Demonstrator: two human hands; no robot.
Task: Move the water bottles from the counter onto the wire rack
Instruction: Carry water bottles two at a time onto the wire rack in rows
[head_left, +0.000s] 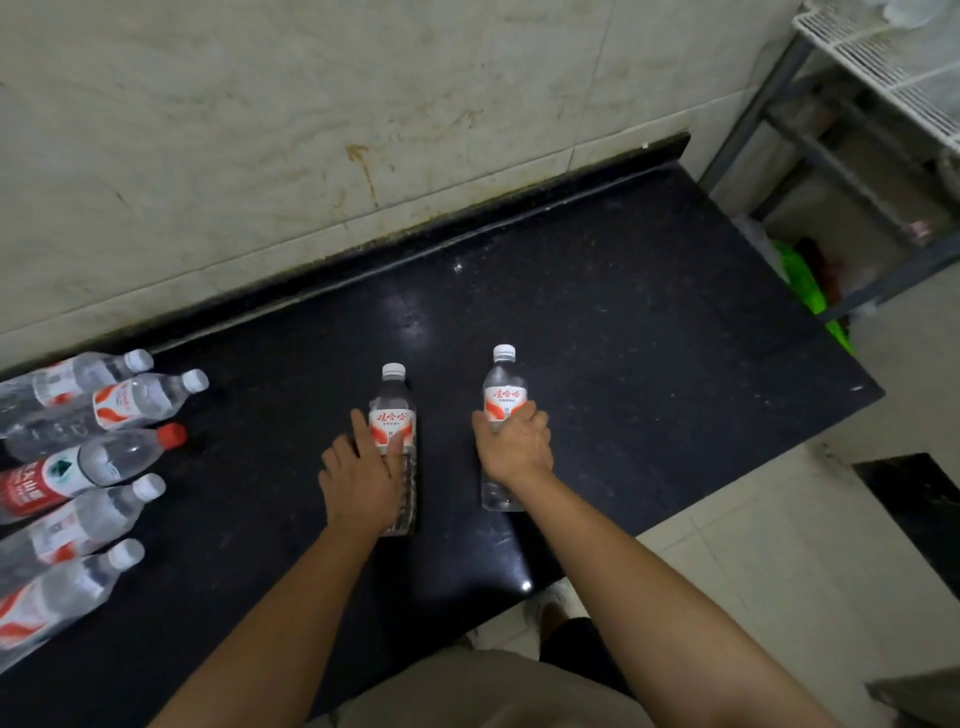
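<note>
2 bottles gripped: left hand (363, 470) closed on left bottle (393, 415), right hand (514, 441) on right bottle (503, 400). Risk: slick plastic could be dropped en route to wire rack (883, 67).

Both your bare forearms reach forward, side by side. Your left hand (363, 467) lies with fingers spread and thumb out; your right hand (514, 441) is curled closed, knuckles up.

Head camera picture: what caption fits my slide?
Left hand and right hand each grip a water bottle on the black counter.
</note>
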